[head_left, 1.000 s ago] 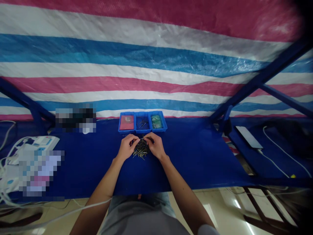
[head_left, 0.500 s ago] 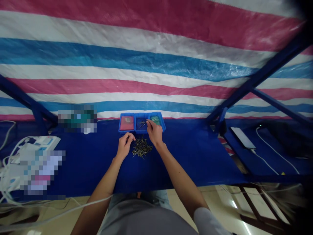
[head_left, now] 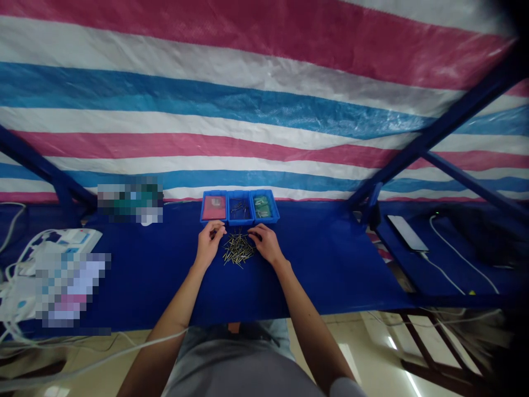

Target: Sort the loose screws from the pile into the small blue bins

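A loose pile of thin brass-coloured and dark metal pins, perhaps screws or nails point(head_left: 238, 250), lies on the blue table between my hands. My left hand point(head_left: 210, 241) rests by the pile's upper left side, thumb and fingers closed in a pinch; whatever it holds is too small to make out. At the pile's upper right edge is my right hand point(head_left: 265, 242), its fingertips also pinched together beside the pins. Behind the pile, the middle blue bin point(head_left: 240, 223) contains several similar dark pins point(head_left: 239, 208).
Left of the middle bin stands a blue bin with a pink item point(head_left: 214, 208); on its right, one with green-and-clear contents point(head_left: 262, 207). White power strips and cables point(head_left: 82, 238) lie at far left, a phone point(head_left: 408, 232) at right. A striped sheet point(head_left: 264, 127) hangs behind.
My right hand has drawn back from above the middle and right bins to the right edge of the pile. My left hand has stayed nearly in place.
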Action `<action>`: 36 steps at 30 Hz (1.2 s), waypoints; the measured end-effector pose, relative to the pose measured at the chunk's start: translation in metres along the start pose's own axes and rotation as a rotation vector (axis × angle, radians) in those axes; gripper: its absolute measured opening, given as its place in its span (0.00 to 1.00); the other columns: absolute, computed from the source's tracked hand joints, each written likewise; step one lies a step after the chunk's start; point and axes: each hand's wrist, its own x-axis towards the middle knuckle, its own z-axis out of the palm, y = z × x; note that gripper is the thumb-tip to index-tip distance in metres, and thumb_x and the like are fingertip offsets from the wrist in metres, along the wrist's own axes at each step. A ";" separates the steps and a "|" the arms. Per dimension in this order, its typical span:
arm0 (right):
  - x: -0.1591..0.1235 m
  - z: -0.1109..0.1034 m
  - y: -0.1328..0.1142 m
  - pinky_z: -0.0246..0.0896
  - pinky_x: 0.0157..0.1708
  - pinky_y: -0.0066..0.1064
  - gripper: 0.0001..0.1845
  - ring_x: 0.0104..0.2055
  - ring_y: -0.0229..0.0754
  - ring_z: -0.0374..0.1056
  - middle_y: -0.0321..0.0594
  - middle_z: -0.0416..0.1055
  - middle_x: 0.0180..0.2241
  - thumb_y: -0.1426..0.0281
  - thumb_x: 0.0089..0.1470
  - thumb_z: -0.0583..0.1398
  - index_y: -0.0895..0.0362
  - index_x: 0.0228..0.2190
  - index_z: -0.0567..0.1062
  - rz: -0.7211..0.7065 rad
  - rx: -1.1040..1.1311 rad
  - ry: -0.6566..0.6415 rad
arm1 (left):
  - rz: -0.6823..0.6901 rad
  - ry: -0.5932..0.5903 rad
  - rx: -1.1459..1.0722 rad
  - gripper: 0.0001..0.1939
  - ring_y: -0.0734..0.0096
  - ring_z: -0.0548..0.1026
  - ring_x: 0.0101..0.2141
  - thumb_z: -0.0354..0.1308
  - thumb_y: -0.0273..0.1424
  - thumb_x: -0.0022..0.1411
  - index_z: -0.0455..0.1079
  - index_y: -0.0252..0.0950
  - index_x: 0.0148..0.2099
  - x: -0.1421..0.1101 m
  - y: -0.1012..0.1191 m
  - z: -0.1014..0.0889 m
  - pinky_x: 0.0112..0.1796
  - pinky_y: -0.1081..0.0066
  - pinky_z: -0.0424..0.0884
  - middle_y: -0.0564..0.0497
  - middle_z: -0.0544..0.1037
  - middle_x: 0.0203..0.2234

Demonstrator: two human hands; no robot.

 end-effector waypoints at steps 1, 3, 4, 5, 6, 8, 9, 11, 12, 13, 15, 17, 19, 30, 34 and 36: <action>0.001 0.002 0.001 0.65 0.38 0.29 0.09 0.35 0.39 0.71 0.41 0.74 0.39 0.71 0.60 0.60 0.54 0.40 0.80 0.007 -0.021 -0.012 | -0.004 -0.007 -0.004 0.16 0.70 0.75 0.31 0.57 0.44 0.64 0.70 0.36 0.45 0.000 0.000 0.000 0.36 0.72 0.69 0.50 0.77 0.29; 0.002 0.004 0.002 0.65 0.39 0.29 0.09 0.36 0.39 0.72 0.41 0.73 0.39 0.71 0.60 0.60 0.53 0.41 0.80 0.014 -0.070 -0.037 | -0.013 -0.022 -0.013 0.15 0.70 0.75 0.32 0.57 0.43 0.65 0.70 0.36 0.44 0.000 0.001 0.000 0.37 0.72 0.69 0.50 0.77 0.29; 0.002 0.004 0.002 0.65 0.40 0.29 0.09 0.37 0.39 0.72 0.40 0.74 0.39 0.71 0.61 0.60 0.53 0.41 0.80 0.016 -0.092 -0.047 | -0.019 -0.026 -0.014 0.15 0.70 0.75 0.32 0.57 0.43 0.65 0.71 0.36 0.44 0.000 0.001 0.000 0.37 0.72 0.69 0.50 0.77 0.29; 0.002 0.004 0.002 0.64 0.40 0.29 0.09 0.38 0.40 0.72 0.40 0.74 0.40 0.71 0.61 0.60 0.52 0.41 0.80 0.017 -0.109 -0.055 | -0.025 -0.031 -0.014 0.15 0.70 0.75 0.32 0.57 0.43 0.66 0.71 0.36 0.44 0.000 0.002 -0.001 0.37 0.73 0.69 0.50 0.77 0.30; 0.002 0.004 0.001 0.64 0.41 0.29 0.09 0.39 0.40 0.72 0.40 0.74 0.40 0.71 0.62 0.60 0.52 0.41 0.80 0.018 -0.119 -0.060 | -0.031 -0.031 -0.011 0.15 0.70 0.75 0.32 0.56 0.43 0.66 0.71 0.36 0.43 0.000 0.002 -0.001 0.37 0.73 0.69 0.50 0.77 0.30; 0.002 0.004 0.001 0.64 0.41 0.28 0.08 0.39 0.40 0.72 0.40 0.74 0.39 0.70 0.62 0.59 0.51 0.40 0.80 0.019 -0.114 -0.071 | -0.042 -0.033 0.001 0.15 0.70 0.75 0.33 0.56 0.42 0.66 0.71 0.35 0.43 0.000 0.002 0.000 0.37 0.73 0.69 0.50 0.77 0.29; 0.002 0.004 0.001 0.64 0.41 0.28 0.08 0.39 0.40 0.72 0.39 0.73 0.39 0.70 0.62 0.59 0.52 0.39 0.80 0.020 -0.098 -0.070 | -0.044 -0.035 0.012 0.15 0.70 0.76 0.33 0.56 0.42 0.66 0.71 0.35 0.43 0.001 0.003 0.000 0.37 0.73 0.69 0.50 0.77 0.29; 0.001 0.002 0.001 0.65 0.41 0.29 0.08 0.38 0.40 0.72 0.39 0.73 0.38 0.70 0.63 0.58 0.52 0.37 0.80 0.022 -0.045 -0.055 | -0.040 -0.049 0.047 0.14 0.70 0.76 0.33 0.56 0.42 0.66 0.72 0.35 0.43 0.001 0.004 0.001 0.36 0.73 0.69 0.50 0.78 0.29; 0.001 0.001 0.000 0.65 0.41 0.29 0.08 0.38 0.40 0.72 0.39 0.73 0.37 0.70 0.63 0.58 0.52 0.37 0.79 0.023 -0.013 -0.040 | -0.034 -0.064 0.069 0.14 0.70 0.76 0.33 0.56 0.41 0.66 0.72 0.36 0.43 0.001 0.004 0.001 0.36 0.73 0.69 0.51 0.78 0.30; 0.001 0.001 0.000 0.65 0.40 0.29 0.08 0.38 0.40 0.72 0.40 0.73 0.37 0.70 0.63 0.58 0.53 0.37 0.79 0.025 0.020 -0.023 | -0.026 -0.087 0.093 0.14 0.70 0.76 0.33 0.56 0.41 0.67 0.73 0.36 0.43 0.001 0.005 0.002 0.36 0.73 0.69 0.51 0.78 0.30; 0.001 -0.002 -0.001 0.65 0.40 0.29 0.08 0.37 0.40 0.71 0.40 0.72 0.36 0.69 0.63 0.58 0.53 0.37 0.79 0.029 0.082 0.010 | -0.004 -0.140 0.141 0.13 0.70 0.76 0.32 0.56 0.40 0.67 0.74 0.36 0.43 0.000 0.008 0.003 0.34 0.74 0.68 0.50 0.79 0.31; 0.000 -0.004 -0.003 0.65 0.39 0.30 0.08 0.36 0.40 0.71 0.40 0.72 0.36 0.69 0.63 0.58 0.54 0.37 0.78 0.033 0.131 0.040 | 0.028 -0.179 0.193 0.13 0.72 0.74 0.29 0.56 0.40 0.67 0.75 0.36 0.43 -0.001 0.011 0.004 0.32 0.74 0.67 0.50 0.80 0.33; 0.000 -0.006 -0.007 0.64 0.37 0.30 0.08 0.35 0.40 0.70 0.40 0.72 0.35 0.69 0.63 0.58 0.54 0.37 0.78 0.040 0.159 0.065 | 0.074 -0.205 0.232 0.13 0.74 0.71 0.27 0.55 0.39 0.68 0.76 0.37 0.43 -0.002 0.013 0.004 0.30 0.74 0.66 0.49 0.80 0.36; -0.007 -0.002 -0.034 0.64 0.35 0.30 0.08 0.35 0.39 0.70 0.40 0.73 0.35 0.68 0.63 0.58 0.54 0.36 0.79 0.070 0.276 0.084 | 0.245 -0.280 0.247 0.08 0.68 0.75 0.36 0.59 0.35 0.66 0.78 0.39 0.43 -0.002 0.020 0.005 0.37 0.68 0.70 0.48 0.80 0.34; -0.011 0.000 -0.037 0.64 0.34 0.30 0.08 0.34 0.39 0.69 0.40 0.73 0.35 0.67 0.62 0.59 0.54 0.36 0.79 0.098 0.295 0.105 | 0.267 -0.270 0.231 0.07 0.66 0.75 0.37 0.59 0.33 0.66 0.78 0.38 0.40 -0.003 0.020 0.005 0.42 0.64 0.71 0.48 0.80 0.34; -0.012 0.000 -0.037 0.64 0.33 0.30 0.08 0.33 0.39 0.69 0.40 0.73 0.34 0.67 0.62 0.59 0.54 0.36 0.79 0.109 0.302 0.108 | 0.264 -0.272 0.236 0.07 0.66 0.76 0.37 0.60 0.33 0.66 0.78 0.39 0.40 -0.004 0.019 0.005 0.42 0.64 0.71 0.48 0.80 0.34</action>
